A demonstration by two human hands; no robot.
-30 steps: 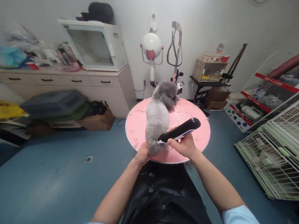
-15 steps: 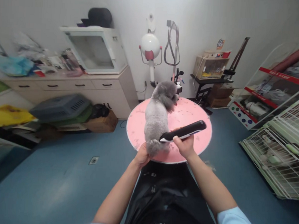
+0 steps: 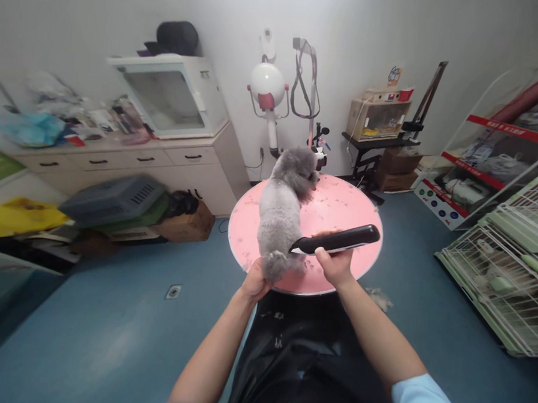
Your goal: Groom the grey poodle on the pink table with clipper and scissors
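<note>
At far left, a yellow bag (image 3: 22, 217) lies low beside the counter (image 3: 158, 155); a blue plastic bag (image 3: 33, 130) sits on the counter top. Farther right along the counter stands a white glass-fronted cabinet (image 3: 166, 97); on the floor below, a grey pet carrier (image 3: 113, 199) sits next to a cardboard box (image 3: 189, 222). Your left hand (image 3: 254, 282) touches the fluffy tuft at the rear of the grey dog (image 3: 280, 211); its fingers are partly hidden by fur, so whether they pinch the tuft cannot be determined. The dog is on the round pink table (image 3: 345, 208), left of its centre, hindquarters toward you, head at the far side. Loose fur clippings dot the table surface. Your right hand (image 3: 336, 266) is wrapped around the black clipper (image 3: 339, 238), thumb on the near side; the clipper slants slightly, its left end lower and against the fur of the hindquarters. Behind the table, at right, a wooden box (image 3: 375, 120) rests on a black stand. At far right is a wire cage (image 3: 508, 286) with a pale green frame.
</note>
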